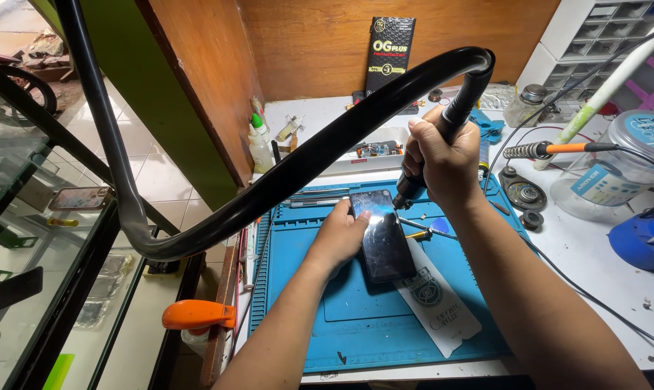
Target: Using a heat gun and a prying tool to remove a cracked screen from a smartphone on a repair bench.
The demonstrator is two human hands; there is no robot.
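My right hand (442, 159) grips the black handle of a hot-air tool (442, 123), whose thick black hose (269, 188) loops away to the left. Its nozzle points down at the top right corner of a black smartphone (381, 235). The phone lies face up on a blue work mat (298, 289), its glass cracked and glaring. My left hand (341, 235) rests on the phone's left edge and holds it down. A white printed strip (435, 303) lies partly under the phone.
A soldering iron in a coil stand (551, 149) sits to the right, with a clear plastic tub (616, 166) and a blue container (641, 242). A white tray with a circuit board (374, 150), small bottles (260, 144) and a black box (390, 50) stand behind. An orange clamp (197, 315) grips the bench edge.
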